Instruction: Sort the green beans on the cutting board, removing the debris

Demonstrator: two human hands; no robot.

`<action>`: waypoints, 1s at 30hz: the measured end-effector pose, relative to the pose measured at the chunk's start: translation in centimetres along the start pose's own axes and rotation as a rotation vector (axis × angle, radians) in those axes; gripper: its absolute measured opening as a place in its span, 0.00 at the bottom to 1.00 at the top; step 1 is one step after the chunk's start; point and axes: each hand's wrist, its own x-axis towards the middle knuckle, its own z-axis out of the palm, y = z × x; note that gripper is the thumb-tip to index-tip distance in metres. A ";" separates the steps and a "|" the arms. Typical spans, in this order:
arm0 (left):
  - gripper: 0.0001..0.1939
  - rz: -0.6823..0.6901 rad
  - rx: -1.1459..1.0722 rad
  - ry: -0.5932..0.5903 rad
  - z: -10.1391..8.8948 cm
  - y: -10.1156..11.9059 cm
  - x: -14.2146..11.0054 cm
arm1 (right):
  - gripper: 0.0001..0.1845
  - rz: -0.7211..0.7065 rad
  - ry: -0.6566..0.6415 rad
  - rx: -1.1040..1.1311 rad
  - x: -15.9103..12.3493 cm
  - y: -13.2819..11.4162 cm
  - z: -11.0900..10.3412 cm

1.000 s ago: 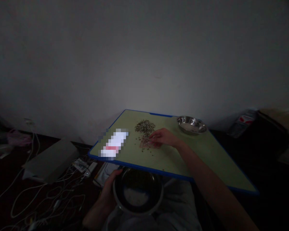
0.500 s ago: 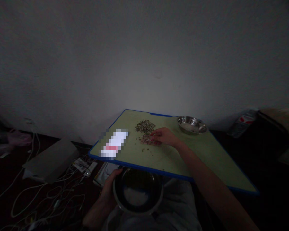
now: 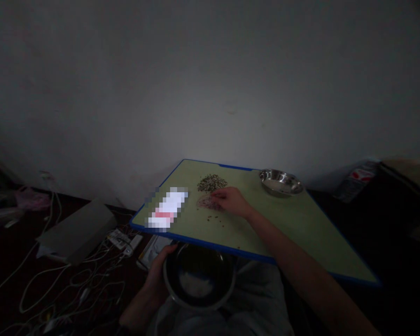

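Note:
My left hand (image 3: 160,267) grips the rim of a metal bowl (image 3: 170,291) just below the table's front edge, with a whitish patch inside it. Over the tabletop, my right hand (image 3: 229,200) has its fingers closed on a see-through pinkish piece of plastic (image 3: 203,202), whose exact kind I cannot make out. Directly behind this plastic lies a heap of small dark and pale bits, like seeds (image 3: 212,182). A few stray bits are scattered in front of it.
The folding table (image 3: 276,233) has a green top and blue edge. At its back right stands a shallow steel bowl (image 3: 280,183); a bright, blurred-out slab (image 3: 168,210) lies at left. A grey box (image 3: 77,231) and tangled cables cover the floor. A plastic bottle (image 3: 357,179) sits right.
My right hand has shifted left and slightly nearer with the plastic, which now covers the spot where loose bits lay. My left hand and the bowl have hardly moved.

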 end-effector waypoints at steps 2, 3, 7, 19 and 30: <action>0.11 -0.010 0.001 -0.007 -0.1 0.0 0.1 | 0.12 -0.061 0.024 -0.090 0.2 -0.2 0.2; 0.11 -0.021 -0.003 -0.012 -0.2 0.0 0.2 | 0.12 -0.086 0.037 -0.140 0.2 -0.4 0.2; 0.09 -0.053 -0.052 -0.041 -0.6 0.1 0.5 | 0.12 -0.140 0.047 -0.269 0.1 -1.1 0.0; 0.08 -0.040 -0.022 -0.042 -0.6 0.2 0.4 | 0.11 -0.189 -0.037 -0.292 -1.0 -1.8 -0.8; 0.09 -0.036 -0.034 -0.055 -0.3 0.3 -0.1 | 0.10 -0.174 -0.112 -0.199 -1.8 -1.3 -2.2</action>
